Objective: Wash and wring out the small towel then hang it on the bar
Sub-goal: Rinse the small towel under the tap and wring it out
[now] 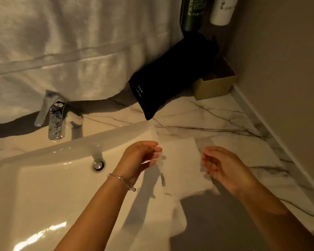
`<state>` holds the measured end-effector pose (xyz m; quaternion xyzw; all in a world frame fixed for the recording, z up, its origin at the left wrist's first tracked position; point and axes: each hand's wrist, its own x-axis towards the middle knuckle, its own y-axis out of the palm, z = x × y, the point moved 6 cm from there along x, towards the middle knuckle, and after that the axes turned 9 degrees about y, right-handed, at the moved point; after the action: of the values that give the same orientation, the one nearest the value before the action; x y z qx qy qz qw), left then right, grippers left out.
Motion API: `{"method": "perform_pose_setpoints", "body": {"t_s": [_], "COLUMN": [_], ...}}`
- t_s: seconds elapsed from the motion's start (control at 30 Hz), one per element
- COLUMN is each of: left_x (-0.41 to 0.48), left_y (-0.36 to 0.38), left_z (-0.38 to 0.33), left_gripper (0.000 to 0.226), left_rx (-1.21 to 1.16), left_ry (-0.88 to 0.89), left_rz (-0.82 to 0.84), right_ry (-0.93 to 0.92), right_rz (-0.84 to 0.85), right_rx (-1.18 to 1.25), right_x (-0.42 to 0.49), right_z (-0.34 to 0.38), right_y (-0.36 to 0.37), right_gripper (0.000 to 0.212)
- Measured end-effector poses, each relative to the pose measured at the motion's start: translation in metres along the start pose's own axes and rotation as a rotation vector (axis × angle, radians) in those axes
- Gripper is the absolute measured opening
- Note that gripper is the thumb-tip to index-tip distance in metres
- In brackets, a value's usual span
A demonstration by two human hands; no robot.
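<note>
Head view: the white towel [179, 160] lies flat on the marble desk [216, 115], just right of the sink [43, 187]. Left hand [140, 156] and right hand [219, 165] hover over its edges, fingers loosely spread, holding nothing.

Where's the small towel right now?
In the head view, the small towel lies flat on the counter right of the sink, between both hands.

Veined white marble bench [198, 115] with an inset white basin [43, 178].
On it: flat white small towel [181, 160], black fabric pouch [170, 75], open cardboard box [214, 86], chrome tap [55, 120].
</note>
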<state>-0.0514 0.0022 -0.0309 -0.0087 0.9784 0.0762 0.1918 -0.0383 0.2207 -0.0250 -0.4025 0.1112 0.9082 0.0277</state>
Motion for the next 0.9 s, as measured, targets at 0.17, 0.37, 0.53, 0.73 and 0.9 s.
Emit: {"method": "perform_pose_setpoints", "body": {"t_s": [0.17,0.37,0.53,0.73,0.9], "left_x": [0.035,0.069,0.076,0.062,0.037], "left_y": [0.035,0.058,0.063,0.058,0.033], "left_z": [-0.013,0.011,0.015,-0.003,-0.023], "left_gripper": [0.035,0.044,0.036,0.01,0.017], "left_rx": [0.91,1.304,1.27,1.087,1.01], "left_ry": [0.415,0.303,0.253,0.41,0.395], "left_rz": [0.231,0.424,0.363,0.507,0.564], "right_ry": [-0.142,-0.211,-0.151,-0.255,-0.273], "right_rz": [-0.269,-0.369,-0.332,-0.104,0.089], "right_rx": [-0.744,-0.911,-1.032,-1.135,-1.093], "right_x": [0.029,0.044,0.049,0.04,0.027], "right_z": [0.002,-0.002,-0.004,-0.005,0.0], "right_y": [-0.011,-0.014,-0.012,-0.001,0.015], "right_gripper": [0.038,0.036,0.04,0.032,0.017]}}
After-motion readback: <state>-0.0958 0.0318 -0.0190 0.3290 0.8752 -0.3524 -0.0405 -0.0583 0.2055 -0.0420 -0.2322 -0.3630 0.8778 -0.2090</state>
